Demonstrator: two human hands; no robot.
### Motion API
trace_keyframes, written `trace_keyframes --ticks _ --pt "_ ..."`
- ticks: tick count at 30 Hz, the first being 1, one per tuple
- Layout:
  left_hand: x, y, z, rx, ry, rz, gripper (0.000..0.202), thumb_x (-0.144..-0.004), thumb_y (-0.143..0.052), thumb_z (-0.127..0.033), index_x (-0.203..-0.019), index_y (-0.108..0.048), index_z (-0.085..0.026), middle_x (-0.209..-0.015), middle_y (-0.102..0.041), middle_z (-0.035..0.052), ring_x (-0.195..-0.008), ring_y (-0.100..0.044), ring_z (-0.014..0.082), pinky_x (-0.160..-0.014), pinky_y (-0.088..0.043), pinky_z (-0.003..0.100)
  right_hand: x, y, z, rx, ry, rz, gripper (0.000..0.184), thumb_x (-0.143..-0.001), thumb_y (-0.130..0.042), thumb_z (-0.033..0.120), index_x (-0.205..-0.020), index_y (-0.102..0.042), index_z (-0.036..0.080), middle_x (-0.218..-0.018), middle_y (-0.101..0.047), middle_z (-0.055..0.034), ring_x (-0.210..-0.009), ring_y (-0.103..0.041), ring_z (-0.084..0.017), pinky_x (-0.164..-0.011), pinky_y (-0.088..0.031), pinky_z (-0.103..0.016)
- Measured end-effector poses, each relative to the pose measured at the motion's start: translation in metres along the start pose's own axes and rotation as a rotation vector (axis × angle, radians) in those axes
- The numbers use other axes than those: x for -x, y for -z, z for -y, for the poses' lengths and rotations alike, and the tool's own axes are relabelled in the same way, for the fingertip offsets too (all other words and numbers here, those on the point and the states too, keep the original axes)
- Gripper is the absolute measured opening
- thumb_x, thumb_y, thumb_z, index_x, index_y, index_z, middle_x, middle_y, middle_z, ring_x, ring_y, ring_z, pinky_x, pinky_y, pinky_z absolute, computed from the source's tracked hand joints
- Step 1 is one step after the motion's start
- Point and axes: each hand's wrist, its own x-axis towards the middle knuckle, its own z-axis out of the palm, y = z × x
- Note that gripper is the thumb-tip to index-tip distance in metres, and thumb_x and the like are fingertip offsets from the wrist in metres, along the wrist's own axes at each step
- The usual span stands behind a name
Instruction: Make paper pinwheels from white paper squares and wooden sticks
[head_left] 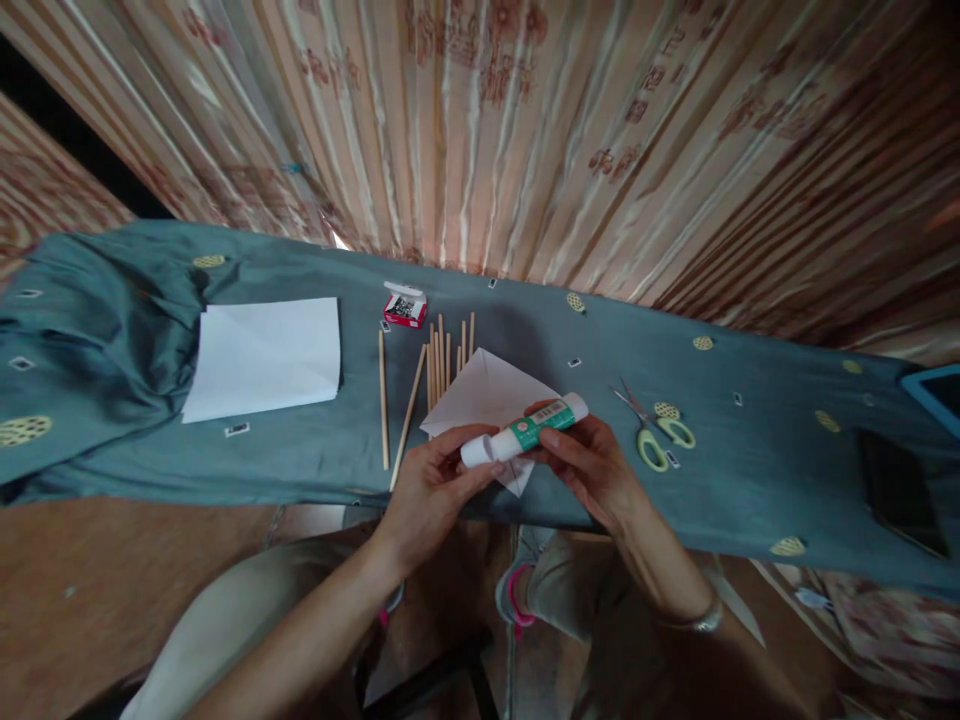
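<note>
Glue stick (529,428) was held over the creased paper (484,385), fingers of the left hand (426,492) gripping its white cap (477,451), those of the right hand (596,465) its body. Both hands hid part of the paper, which covered some wooden sticks' (437,365) near ends.

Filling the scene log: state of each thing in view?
Glue stick: held by left hand and right hand; cap at end, tightness unclear
Scissors: blades apart
Red box: lid up
Kite-shaped paper: creased
White paper: flat
Wooden sticks: loose
Dark slab: flat, on/off unclear
</note>
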Motion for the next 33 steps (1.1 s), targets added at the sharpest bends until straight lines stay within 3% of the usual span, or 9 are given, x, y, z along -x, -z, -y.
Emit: trace_keyframes --ticks 6,12,16,21,28,33 --pt "0.002 0.002 0.001 -0.103 -0.029 0.027 0.030 -0.066 -0.078 -0.022 -0.095 -0.074 -0.014 -0.090 -0.074 0.0037 -0.081 -0.066 0.0154 -0.075 -0.052 0.024 0.001 -0.001 -0.002 0.100 0.060 -0.025 0.032 -0.057 -0.089 0.034 -0.081 -0.071 0.022 -0.075 -0.073 0.0005 -0.070 -0.068 -0.015 -0.069 -0.057 -0.027" --pt "0.003 0.001 -0.004 -0.138 0.012 0.024 0.031 -0.066 -0.077 -0.025 -0.094 -0.076 -0.013 -0.074 -0.069 0.0005 -0.061 -0.054 0.0097 -0.057 -0.045 0.020 0.002 -0.001 -0.003 0.181 0.062 -0.010 0.036 -0.056 -0.089 0.037 -0.082 -0.070 0.020 -0.076 -0.072 -0.0009 -0.069 -0.066 -0.016 -0.069 -0.054 -0.028" --pt "0.004 0.004 -0.003 -0.166 0.007 0.047 0.032 -0.069 -0.076 -0.026 -0.097 -0.075 -0.012 -0.073 -0.068 0.0003 -0.060 -0.051 0.0095 -0.056 -0.043 0.020 0.002 -0.003 -0.004 0.187 0.047 -0.005 0.037 -0.054 -0.090 0.037 -0.080 -0.070 0.021 -0.076 -0.072 -0.0006 -0.070 -0.066 -0.016 -0.072 -0.054 -0.030" --pt "0.007 0.012 0.003 -0.315 -0.137 0.138 0.023 -0.081 -0.069 -0.030 -0.098 -0.074 -0.016 -0.087 -0.072 0.0034 -0.077 -0.061 0.0154 -0.068 -0.046 0.023 0.000 -0.009 -0.007 0.216 0.026 -0.011 0.033 -0.051 -0.090 0.036 -0.074 -0.072 0.021 -0.074 -0.072 -0.0006 -0.068 -0.064 -0.016 -0.070 -0.053 -0.029" --pt "0.013 0.026 -0.002 -0.691 -0.414 0.098 0.024 -0.089 -0.062 -0.028 -0.108 -0.069 -0.015 -0.098 -0.072 0.0072 -0.089 -0.065 0.0187 -0.078 -0.049 0.027 -0.001 -0.024 -0.018 0.174 -0.030 -0.058 0.031 -0.051 -0.089 0.037 -0.073 -0.076 0.020 -0.073 -0.074 -0.0026 -0.068 -0.065 -0.018 -0.069 -0.053 -0.031" --pt "0.010 0.033 -0.007 -0.752 -0.493 0.083 0.027 -0.089 -0.061 -0.026 -0.113 -0.067 -0.016 -0.102 -0.072 0.0082 -0.093 -0.067 0.0195 -0.081 -0.051 0.027 -0.004 -0.030 -0.020 0.187 -0.023 -0.046 0.034 -0.051 -0.090 0.040 -0.075 -0.075 0.020 -0.075 -0.074 -0.0028 -0.070 -0.066 -0.018 -0.070 -0.054 -0.031"
